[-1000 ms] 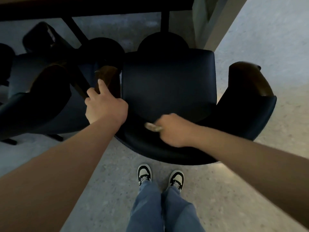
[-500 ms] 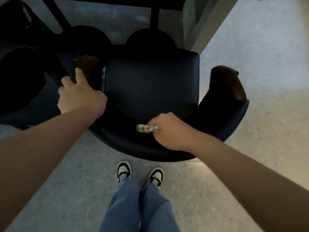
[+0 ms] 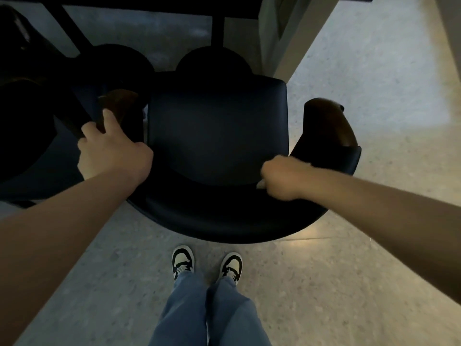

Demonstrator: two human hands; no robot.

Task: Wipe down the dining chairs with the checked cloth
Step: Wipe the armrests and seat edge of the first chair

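A dark blue padded dining chair (image 3: 217,126) with brown wooden arm ends stands in front of me, its curved backrest nearest. My left hand (image 3: 112,151) grips the chair's left arm, fingers curled over its wooden end. My right hand (image 3: 283,179) is closed in a fist on the inner right side of the backrest. It holds the checked cloth (image 3: 260,184), of which only a small pale corner shows under the fist.
A second dark chair (image 3: 32,136) stands close on the left. The dark table's legs (image 3: 218,31) rise behind the chairs. A pale wall corner (image 3: 291,46) stands at the back right. My feet in black-and-white shoes (image 3: 183,260) stand on speckled floor behind the chair.
My right hand has slid with the cloth along the backrest from its middle towards the right arm. My left hand has kept its grip on the left arm.
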